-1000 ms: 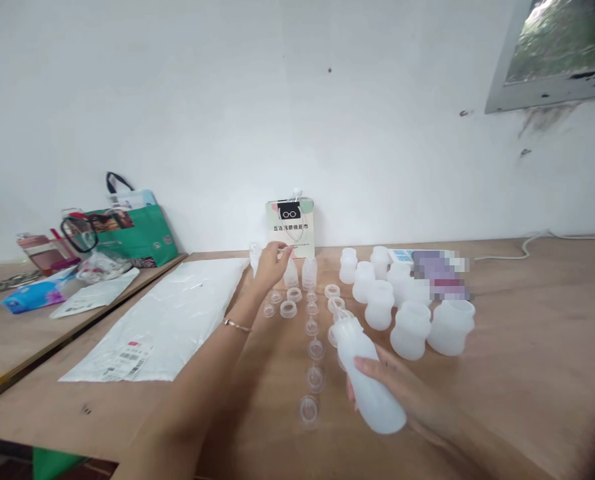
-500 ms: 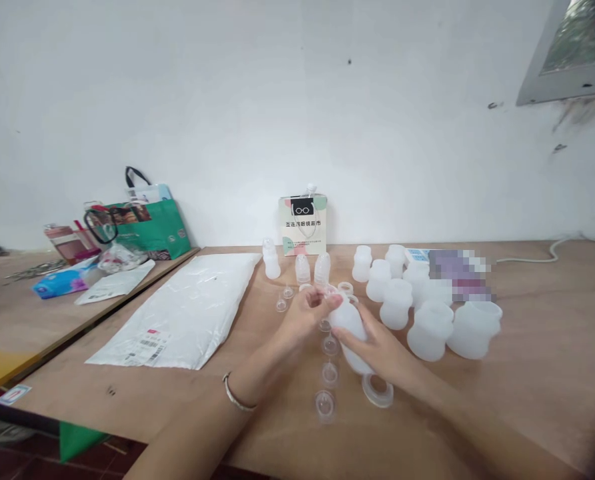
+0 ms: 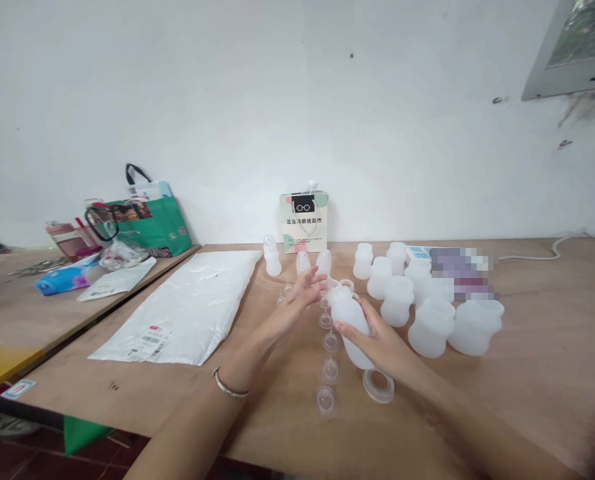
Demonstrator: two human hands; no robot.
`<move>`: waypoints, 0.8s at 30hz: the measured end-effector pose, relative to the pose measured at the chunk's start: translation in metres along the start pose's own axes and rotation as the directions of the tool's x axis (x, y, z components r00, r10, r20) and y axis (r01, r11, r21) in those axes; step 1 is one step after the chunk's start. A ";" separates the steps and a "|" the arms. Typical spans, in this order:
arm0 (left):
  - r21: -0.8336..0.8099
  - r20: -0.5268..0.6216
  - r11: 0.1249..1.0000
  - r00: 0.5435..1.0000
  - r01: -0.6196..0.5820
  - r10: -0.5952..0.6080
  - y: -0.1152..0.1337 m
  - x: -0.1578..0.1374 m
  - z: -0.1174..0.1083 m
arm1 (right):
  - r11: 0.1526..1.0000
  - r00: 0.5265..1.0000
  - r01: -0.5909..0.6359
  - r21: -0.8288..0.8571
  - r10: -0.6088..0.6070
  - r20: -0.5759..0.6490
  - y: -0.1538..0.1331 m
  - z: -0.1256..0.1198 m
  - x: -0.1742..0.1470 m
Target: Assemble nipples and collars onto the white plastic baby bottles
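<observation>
A frosted white baby bottle (image 3: 350, 327) lies tilted in my right hand (image 3: 377, 333), its clear nipple end pointing away and to the left. My left hand (image 3: 302, 293) is just left of that end, fingers apart and nothing in them. Below the bottle runs a line of clear nipples, the closest being a nipple (image 3: 326, 401) near the table's front. A translucent ring (image 3: 378, 385) rests under the bottle's base. Beyond my left hand, a bottle with a nipple fitted (image 3: 272, 257) stands upright, beside clear dome caps (image 3: 323, 261).
Several open white bottles (image 3: 430, 327) stand on the right of the wooden table (image 3: 537, 400). A white mailing bag (image 3: 187, 300) lies to the left. A paper bag (image 3: 303, 227) stands by the wall. A green bag (image 3: 162, 227) is on the adjoining table.
My left hand has let go of the bottle's nipple end and moved slightly left, its fingers spreading. My right hand still holds the bottle in about the same place.
</observation>
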State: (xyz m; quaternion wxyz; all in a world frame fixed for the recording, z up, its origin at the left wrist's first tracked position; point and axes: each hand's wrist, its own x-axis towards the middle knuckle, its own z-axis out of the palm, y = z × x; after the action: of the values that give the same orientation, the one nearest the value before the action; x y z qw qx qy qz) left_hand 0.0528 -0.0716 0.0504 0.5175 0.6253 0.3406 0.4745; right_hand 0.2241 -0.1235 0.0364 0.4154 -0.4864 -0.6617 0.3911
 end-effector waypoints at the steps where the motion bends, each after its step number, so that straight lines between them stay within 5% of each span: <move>1: -0.012 0.024 1.000 1.000 0.009 -0.009 0.001 -0.001 0.000 | 1.000 1.000 -0.002 0.000 0.002 -0.001 0.000 0.000 0.000; 8: -0.084 0.177 0.996 0.984 0.026 -0.011 0.004 -0.002 0.003 | 0.998 1.000 -0.014 -0.060 0.015 0.025 0.002 0.002 -0.001; 11: -0.038 0.080 0.999 0.997 -0.012 0.015 0.002 -0.002 0.010 | 0.959 0.999 0.038 -0.282 -0.048 -0.026 0.004 0.000 0.000; 15: 0.022 -0.094 0.999 0.995 -0.042 0.044 0.000 -0.007 0.018 | 0.787 0.954 0.153 -0.598 -0.276 -0.119 0.005 -0.002 0.000; 20: -0.107 0.286 0.994 0.958 0.008 0.023 0.009 -0.010 0.004 | 0.916 0.992 0.088 -0.390 -0.115 -0.048 0.000 -0.002 -0.001; 24: -0.007 0.230 1.000 0.973 -0.029 0.030 0.012 -0.006 -0.009 | 0.945 0.996 0.048 -0.325 -0.068 -0.052 -0.003 -0.002 -0.001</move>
State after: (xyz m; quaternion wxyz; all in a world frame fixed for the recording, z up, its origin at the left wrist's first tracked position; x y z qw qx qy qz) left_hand 0.0416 -0.0774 0.0609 0.5474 0.6800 0.2681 0.4074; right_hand 0.2250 -0.1250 0.0394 0.3620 -0.5402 -0.7175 0.2497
